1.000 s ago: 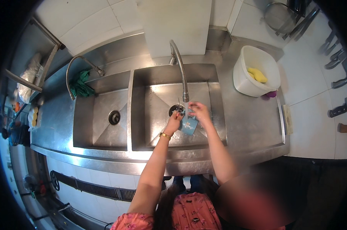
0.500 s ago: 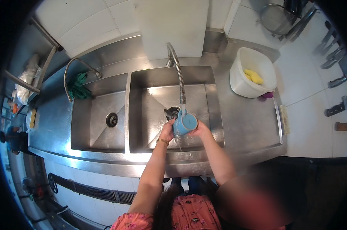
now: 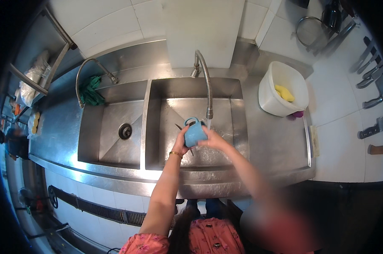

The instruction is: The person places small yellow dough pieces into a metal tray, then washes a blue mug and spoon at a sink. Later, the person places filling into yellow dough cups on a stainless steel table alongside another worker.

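Observation:
A blue mug (image 3: 195, 135) is held between my two hands over the right-hand sink basin (image 3: 238, 139). My left hand (image 3: 181, 142) grips its left side, with a gold bracelet at the wrist. On the other side, the fingers of my right hand (image 3: 214, 140) press against the mug's wall. Its handle points away from me. From the coiled metal faucet (image 3: 209, 97) a thin stream of water falls just beside the mug and onto my right hand. Thin dark utensils (image 3: 178, 126) lie in the basin, mostly hidden behind the mug and my hands.
To the left is a smaller basin (image 3: 109, 146) with its own hose faucet (image 3: 77, 82) and a green cloth (image 3: 91, 91). A white tub (image 3: 270, 99) holding a yellow cloth (image 3: 285, 93) stands on the right counter. Knives (image 3: 375, 128) and a strainer (image 3: 312, 31) hang on the right wall.
The mug has turned from tipped, with its base facing the faucet side, to a more upright pose. It has moved slightly left of the water stream, both hands still on it.

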Tool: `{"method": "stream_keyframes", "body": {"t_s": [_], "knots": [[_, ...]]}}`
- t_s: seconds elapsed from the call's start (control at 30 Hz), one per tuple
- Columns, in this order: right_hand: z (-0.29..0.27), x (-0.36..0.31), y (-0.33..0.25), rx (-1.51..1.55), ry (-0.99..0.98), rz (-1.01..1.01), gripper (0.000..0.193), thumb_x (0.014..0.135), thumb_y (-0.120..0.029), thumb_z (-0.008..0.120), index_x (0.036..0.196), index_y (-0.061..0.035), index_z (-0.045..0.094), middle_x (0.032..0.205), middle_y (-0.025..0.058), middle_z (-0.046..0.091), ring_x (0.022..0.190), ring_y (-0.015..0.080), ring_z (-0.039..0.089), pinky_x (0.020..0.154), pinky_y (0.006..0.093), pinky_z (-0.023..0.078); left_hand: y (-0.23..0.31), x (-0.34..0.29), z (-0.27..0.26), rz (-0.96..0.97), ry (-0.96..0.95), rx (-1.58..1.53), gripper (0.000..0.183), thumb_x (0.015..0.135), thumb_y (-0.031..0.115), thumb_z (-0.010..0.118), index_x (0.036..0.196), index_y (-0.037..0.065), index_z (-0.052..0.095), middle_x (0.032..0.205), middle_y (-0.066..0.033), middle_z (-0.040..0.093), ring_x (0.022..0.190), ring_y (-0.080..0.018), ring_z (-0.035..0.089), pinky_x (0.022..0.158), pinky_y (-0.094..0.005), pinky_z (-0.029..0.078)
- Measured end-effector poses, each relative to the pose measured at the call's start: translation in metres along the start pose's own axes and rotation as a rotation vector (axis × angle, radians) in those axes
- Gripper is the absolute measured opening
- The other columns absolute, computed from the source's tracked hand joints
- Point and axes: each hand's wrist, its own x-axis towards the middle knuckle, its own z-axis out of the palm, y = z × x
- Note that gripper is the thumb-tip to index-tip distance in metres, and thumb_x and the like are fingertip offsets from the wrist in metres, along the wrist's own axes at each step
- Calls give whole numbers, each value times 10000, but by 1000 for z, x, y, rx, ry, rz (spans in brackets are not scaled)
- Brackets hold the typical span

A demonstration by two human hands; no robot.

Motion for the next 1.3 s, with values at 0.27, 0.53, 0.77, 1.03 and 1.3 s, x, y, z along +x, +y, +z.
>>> {"method": "stream_keyframes", "body": {"t_s": [0.27,0.53,0.77,1.03,1.3], "knots": [[-21,19,-44,-535,-384,155,474,655,-208,649,1051,9,504,1020,245,550,947,377,535,800,398,451,24,10,9,-14,-11,16,390,812,400,530,1049,90,525,1004,-94,576,865,-234,575,753,-405,475],[-10,3,-35,-421,-200,-341,379,649,-138,630,968,42,532,998,229,547,932,381,524,814,401,440,29,-4,12,-139,-42,-27,356,820,398,517,996,90,534,900,-86,585,766,-224,586,610,-392,505],[-19,19,-33,-514,-434,39,377,637,-178,669,965,-29,554,943,210,575,920,339,545,789,410,451,17,11,4,-24,-54,-51,332,828,381,507,1034,124,550,943,-66,592,795,-182,590,659,-345,502],[-26,9,4,536,-292,169,376,640,-97,529,999,11,562,986,74,580,903,186,552,790,311,433,10,16,-1,-181,-212,109,384,798,502,476,995,179,537,852,-38,582,678,-175,588,490,-353,505],[-11,30,-6,386,-22,430,227,853,-125,450,990,2,578,961,103,613,817,251,609,690,345,491,6,7,19,-127,70,112,411,777,522,477,883,134,562,711,-18,573,518,-143,531,406,-325,460]]}}
